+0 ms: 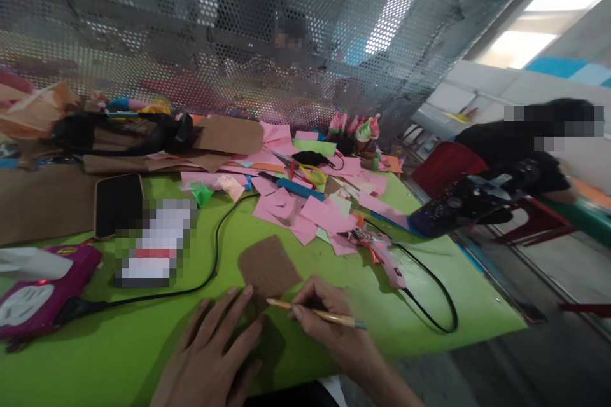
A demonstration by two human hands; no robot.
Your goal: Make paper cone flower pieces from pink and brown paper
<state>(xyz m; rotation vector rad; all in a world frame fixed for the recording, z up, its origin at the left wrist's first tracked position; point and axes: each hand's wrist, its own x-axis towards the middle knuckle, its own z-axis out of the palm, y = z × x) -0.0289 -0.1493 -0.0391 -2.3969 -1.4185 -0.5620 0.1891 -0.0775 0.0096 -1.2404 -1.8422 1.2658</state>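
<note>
A brown piece of felt-like material (270, 265) with one rounded end lies on the green table (181, 337) in front of me. My left hand (214, 343) is spread flat, its fingertips at the near edge of the brown piece. In my right hand (327, 318) is a yellow-orange pen (334, 317) with a grey end, pinched between the fingers. Its tip points left, close to the piece's lower edge; whether it touches cannot be made out. Farther right rests a pink glue gun (382, 253) with a black cord.
Pink paper pieces (291, 213), a blue cutter (300, 189) and scraps crowd the table's back. At left lie a dark phone (118, 205), a lit phone (157, 245) and a purple power strip (71, 280). A perforated metal screen (200, 32) stands behind. Another person (515, 146) sits at right.
</note>
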